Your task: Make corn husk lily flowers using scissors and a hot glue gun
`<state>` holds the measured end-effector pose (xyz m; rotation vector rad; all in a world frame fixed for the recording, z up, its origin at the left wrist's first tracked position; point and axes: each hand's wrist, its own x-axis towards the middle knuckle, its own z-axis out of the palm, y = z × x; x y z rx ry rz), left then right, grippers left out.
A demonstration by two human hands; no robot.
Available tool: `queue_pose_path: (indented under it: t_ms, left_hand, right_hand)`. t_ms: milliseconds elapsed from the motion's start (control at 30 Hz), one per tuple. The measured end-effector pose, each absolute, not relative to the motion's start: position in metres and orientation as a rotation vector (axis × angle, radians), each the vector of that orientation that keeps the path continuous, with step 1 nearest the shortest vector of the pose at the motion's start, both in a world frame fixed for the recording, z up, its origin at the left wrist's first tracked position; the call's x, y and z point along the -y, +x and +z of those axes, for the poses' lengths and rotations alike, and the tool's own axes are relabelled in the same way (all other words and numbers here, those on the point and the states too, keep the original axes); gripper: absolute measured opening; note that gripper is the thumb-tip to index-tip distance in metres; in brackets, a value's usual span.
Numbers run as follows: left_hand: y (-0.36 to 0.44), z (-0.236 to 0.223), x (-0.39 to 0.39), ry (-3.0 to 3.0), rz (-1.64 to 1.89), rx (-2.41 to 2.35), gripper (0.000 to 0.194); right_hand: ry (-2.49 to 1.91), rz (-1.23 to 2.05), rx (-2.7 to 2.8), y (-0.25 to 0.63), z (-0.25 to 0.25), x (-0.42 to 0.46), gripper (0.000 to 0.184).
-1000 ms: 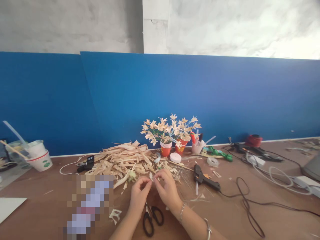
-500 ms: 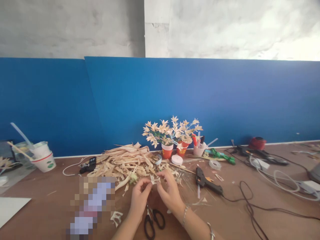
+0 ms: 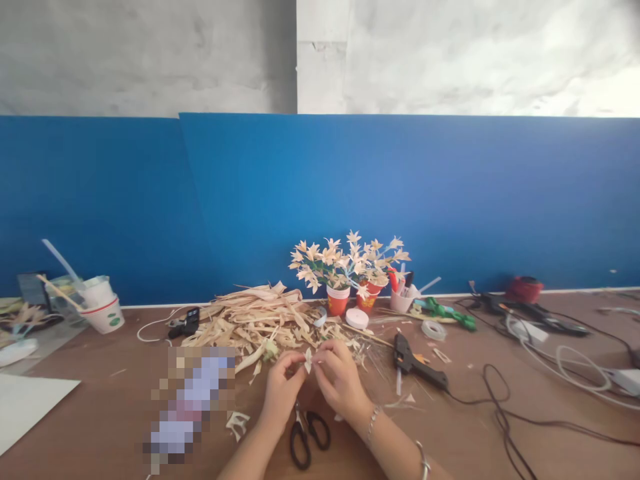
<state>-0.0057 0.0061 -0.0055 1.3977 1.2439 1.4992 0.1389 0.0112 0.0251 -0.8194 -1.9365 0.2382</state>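
My left hand [image 3: 281,392] and my right hand [image 3: 340,378] meet over the brown table [image 3: 100,413], fingertips pinched together on a small pale husk petal [image 3: 309,360]. Both hands are closed on it. Black-handled scissors [image 3: 306,433] lie on the table just below my wrists. A heap of dried husk strips [image 3: 255,323] lies right behind the hands.
Two red cups of husk flowers [image 3: 350,263] stand by the blue wall. A black glue gun [image 3: 417,363] with its cable lies to the right, near tape rolls [image 3: 431,329] and tangled cords [image 3: 550,333]. White paper cups [image 3: 103,310] sit far left, a white sheet [image 3: 25,407] at the left edge.
The view has shifted slightly to the left. My hands stay together on the petal, the fingers working it a little; nothing else on the table moved.
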Motion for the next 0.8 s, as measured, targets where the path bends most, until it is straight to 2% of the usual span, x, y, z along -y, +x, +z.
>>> queue_pose_path:
  t_ms: [367, 567, 800]
  left_hand:
    - [-0.005, -0.003, -0.006, 1.439, 1.518, -1.242, 0.005]
    - [-0.004, 0.004, -0.002, 1.510, 1.594, -1.285, 0.006]
    - [0.001, 0.011, 0.005, 1.650, 1.601, -1.358, 0.009]
  right_hand:
    - [-0.802, 0.211, 1.963, 0.141, 0.025, -0.012, 0.018]
    - [-0.791, 0.298, 1.916, 0.141, 0.029, -0.008, 0.024]
    - [-0.857, 0.161, 1.942, 0.135, 0.029, -0.005, 0.010]
